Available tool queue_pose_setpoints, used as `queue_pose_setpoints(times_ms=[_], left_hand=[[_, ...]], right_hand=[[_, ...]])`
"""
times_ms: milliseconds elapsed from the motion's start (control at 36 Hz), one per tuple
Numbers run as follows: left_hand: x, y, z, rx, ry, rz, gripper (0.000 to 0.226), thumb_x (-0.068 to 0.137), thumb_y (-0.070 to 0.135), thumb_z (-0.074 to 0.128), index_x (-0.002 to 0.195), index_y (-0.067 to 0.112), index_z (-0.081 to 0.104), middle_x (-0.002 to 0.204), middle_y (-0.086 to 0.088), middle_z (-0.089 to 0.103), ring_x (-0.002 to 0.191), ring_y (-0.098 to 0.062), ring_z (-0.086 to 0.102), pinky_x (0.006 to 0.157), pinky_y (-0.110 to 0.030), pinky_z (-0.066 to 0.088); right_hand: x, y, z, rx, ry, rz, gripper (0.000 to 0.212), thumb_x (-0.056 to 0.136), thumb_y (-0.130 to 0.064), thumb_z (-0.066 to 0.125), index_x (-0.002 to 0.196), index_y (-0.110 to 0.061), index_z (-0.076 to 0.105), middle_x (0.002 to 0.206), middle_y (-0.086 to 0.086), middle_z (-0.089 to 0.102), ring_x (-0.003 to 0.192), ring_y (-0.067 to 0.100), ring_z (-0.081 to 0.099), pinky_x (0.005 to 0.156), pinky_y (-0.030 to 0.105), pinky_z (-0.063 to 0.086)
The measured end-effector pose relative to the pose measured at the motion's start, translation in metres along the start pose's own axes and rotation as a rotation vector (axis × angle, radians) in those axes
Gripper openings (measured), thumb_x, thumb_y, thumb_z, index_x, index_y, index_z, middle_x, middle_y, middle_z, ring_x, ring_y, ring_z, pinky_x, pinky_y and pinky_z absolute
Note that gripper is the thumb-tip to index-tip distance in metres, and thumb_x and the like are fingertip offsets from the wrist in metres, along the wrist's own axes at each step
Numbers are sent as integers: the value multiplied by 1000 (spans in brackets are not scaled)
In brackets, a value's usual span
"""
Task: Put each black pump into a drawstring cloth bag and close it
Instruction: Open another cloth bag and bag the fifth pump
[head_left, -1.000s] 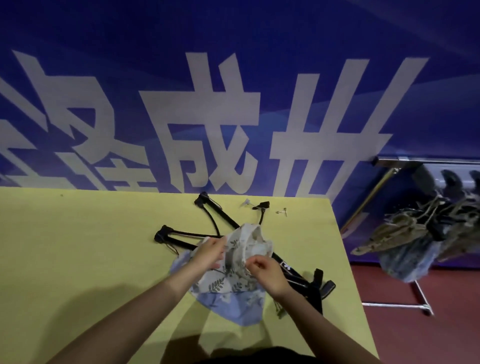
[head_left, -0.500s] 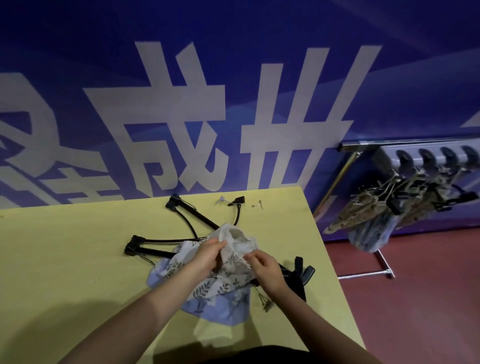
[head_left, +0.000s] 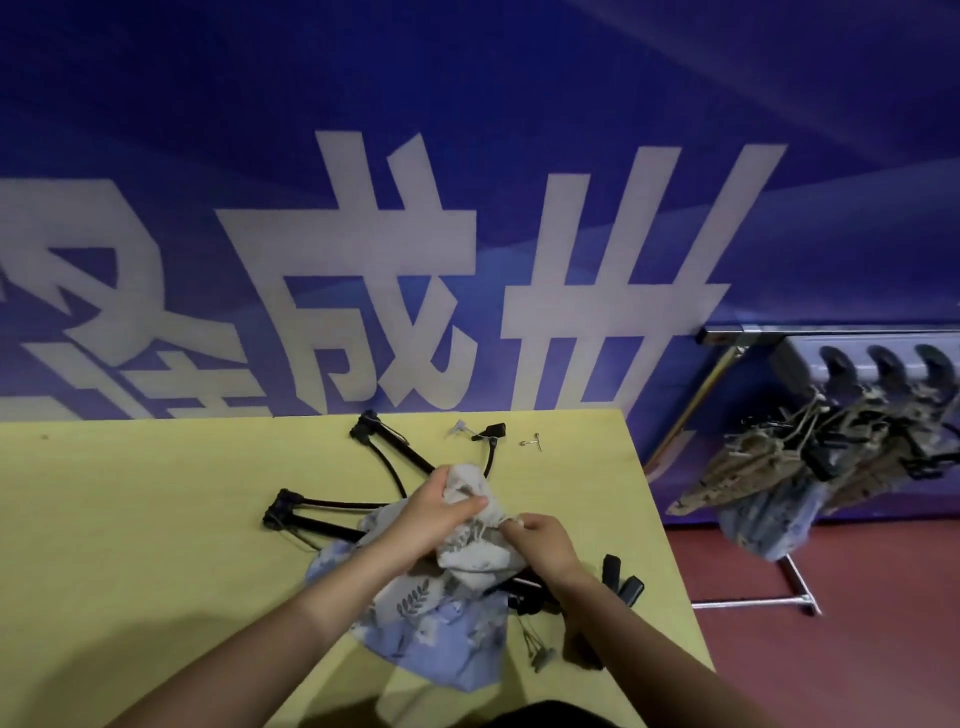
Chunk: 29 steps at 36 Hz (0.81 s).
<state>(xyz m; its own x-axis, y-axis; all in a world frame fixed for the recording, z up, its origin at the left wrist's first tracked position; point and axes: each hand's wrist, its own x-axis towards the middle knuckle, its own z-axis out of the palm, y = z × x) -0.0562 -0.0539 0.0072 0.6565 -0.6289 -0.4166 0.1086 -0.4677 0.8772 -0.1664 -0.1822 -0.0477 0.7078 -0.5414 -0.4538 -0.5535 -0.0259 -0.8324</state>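
Observation:
A white leaf-print cloth bag (head_left: 470, 540) is bunched up over the yellow table (head_left: 130, 519). My left hand (head_left: 436, 512) grips its gathered top, and my right hand (head_left: 540, 540) pinches the fabric or cord at its right side. Under it lie more cloth bags, one of them blue (head_left: 441, 644). Several black pumps lie spread around: one (head_left: 311, 512) to the left, one (head_left: 384, 452) behind, and dark handles (head_left: 621, 579) stick out at the right. Whether a pump is inside the held bag is hidden.
A short black piece with a hose (head_left: 491, 441) and a small metal fitting (head_left: 531, 443) lie near the table's far edge. Loose tags (head_left: 537, 657) lie by the front right. A metal rack (head_left: 810, 519) hung with bags stands on the red floor to the right.
My left hand has gathered the bag's top higher and closed tighter on it, while my right hand keeps its pinch at the side. The view has shifted a little to the left.

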Motion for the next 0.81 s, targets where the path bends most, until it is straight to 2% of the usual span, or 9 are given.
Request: queue_pose_setpoints(times_ms=[83, 222, 306, 389, 444, 500, 556, 722, 806], left_hand=[[1, 5, -22, 137, 103, 107, 34, 92, 36, 61, 123, 35, 47, 104, 24, 49, 78, 4, 59, 69, -19, 52], [9, 4, -64, 261, 149, 166, 10, 94, 35, 57, 98, 31, 66, 92, 14, 67, 86, -6, 63, 65, -14, 44], [13, 0, -77, 391, 107, 136, 27, 95, 40, 54, 76, 26, 68, 49, 17, 54, 48, 5, 51, 48, -14, 34], [19, -8, -85, 414, 113, 119, 50, 92, 49, 52, 58, 12, 50, 45, 7, 33, 40, -5, 34, 53, -27, 29], [19, -5, -87, 278, 128, 83, 50, 91, 51, 52, 60, 12, 54, 50, 0, 47, 50, -12, 48, 61, -28, 36], [20, 3, -87, 68, 128, 1, 48, 94, 47, 52, 82, 4, 69, 71, -8, 71, 68, -22, 65, 71, -31, 47], [20, 16, -87, -161, 103, -33, 39, 97, 40, 51, 95, 6, 70, 82, -9, 75, 79, -25, 69, 75, -32, 51], [17, 44, -89, -1024, 64, -113, 24, 100, 21, 46, 103, 1, 60, 88, -16, 71, 79, -22, 71, 60, -30, 59], [15, 42, -85, -1221, 11, -163, 29, 100, 21, 44, 117, 2, 58, 101, -20, 68, 91, -26, 69, 66, -37, 61]], right_hand=[[1, -10, -6, -2, -75, -42, 41, 89, -33, 63, 59, -13, 44, 64, 11, 38, 61, 17, 37, 63, 29, 25], [-3, -18, -27, 211, -148, -28, 59, 80, -54, 65, 86, 6, 65, 82, 13, 63, 75, 24, 58, 70, 33, 44], [0, -17, -35, 297, -173, 42, 34, 91, -37, 62, 99, -4, 69, 99, 13, 72, 91, 26, 66, 86, 38, 50], [3, -20, -35, 112, -53, -75, 25, 96, -27, 57, 79, -9, 64, 77, 12, 62, 72, 22, 57, 70, 36, 44], [3, -25, -35, -262, 28, -262, 34, 97, -28, 53, 66, -15, 48, 64, 3, 47, 62, 17, 44, 60, 34, 32], [4, -30, -34, -551, 47, -379, 32, 97, -31, 50, 69, -17, 44, 65, 0, 46, 64, 20, 45, 59, 36, 30], [5, -33, -31, -676, 25, -404, 18, 96, -29, 49, 80, -20, 48, 73, -2, 50, 69, 21, 47, 59, 36, 32], [13, -34, -27, -562, 71, -256, 1, 87, -20, 53, 87, -20, 52, 60, -5, 48, 60, 18, 46, 54, 33, 32], [18, -35, -24, -291, 114, -100, 6, 87, -15, 54, 83, -11, 58, 63, 3, 60, 55, 19, 54, 55, 33, 44]])
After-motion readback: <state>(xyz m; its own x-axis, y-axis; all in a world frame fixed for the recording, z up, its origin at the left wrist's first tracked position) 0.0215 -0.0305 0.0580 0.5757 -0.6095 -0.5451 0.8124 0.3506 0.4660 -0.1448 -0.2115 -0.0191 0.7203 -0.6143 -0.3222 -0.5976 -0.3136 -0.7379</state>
